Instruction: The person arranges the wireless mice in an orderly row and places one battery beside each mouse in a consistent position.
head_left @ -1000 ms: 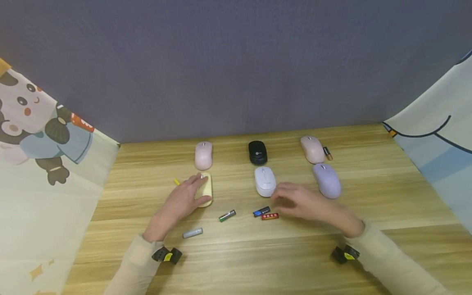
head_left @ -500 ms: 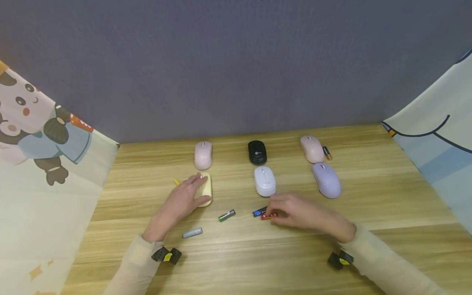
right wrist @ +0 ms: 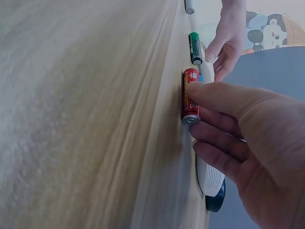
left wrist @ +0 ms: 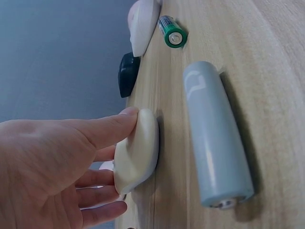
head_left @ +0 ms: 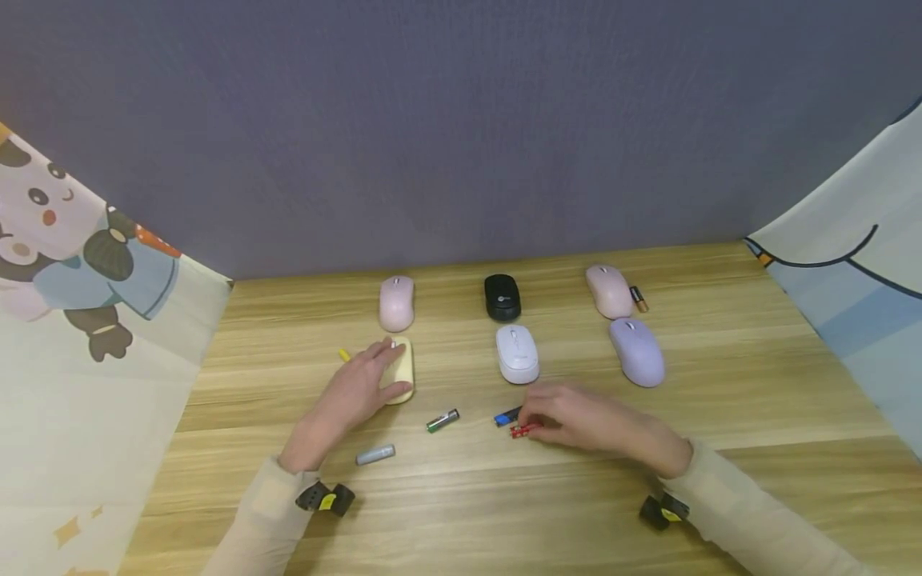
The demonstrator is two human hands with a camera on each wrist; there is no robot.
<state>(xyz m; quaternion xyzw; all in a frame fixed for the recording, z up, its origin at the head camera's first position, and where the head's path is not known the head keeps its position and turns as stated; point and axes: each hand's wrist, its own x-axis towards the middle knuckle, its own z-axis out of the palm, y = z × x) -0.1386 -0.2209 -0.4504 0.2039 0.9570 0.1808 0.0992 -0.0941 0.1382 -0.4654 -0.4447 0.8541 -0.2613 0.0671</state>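
Red battery (right wrist: 190, 109), slightly farther from blue battery (head_left: 507, 417) than before, clamped between thumb and fingers of right hand (head_left: 572, 415), cream mouse (head_left: 402, 371) held in wider-spread left hand (head_left: 353, 390)

Two rows on the table (head_left: 461, 520), a panel (head_left: 461, 136) behind

Back row, from left, rear left mouse (head_left: 397, 304), rear middle mouse (head_left: 503, 297) and rear right mouse (head_left: 610, 292), with an outer battery (head_left: 639, 299) just right of the last; in front of each, front left mouse (head_left: 405, 370) in the left hand (head_left: 356, 388), front middle mouse (head_left: 518, 354) and front right mouse (head_left: 638, 353); nearer the person, left to right, nearest battery (head_left: 376, 454), second battery (head_left: 442, 421) farther back, then third battery (head_left: 507, 417) just beyond the fourth battery (head_left: 519, 432), in the right hand (head_left: 576, 416).
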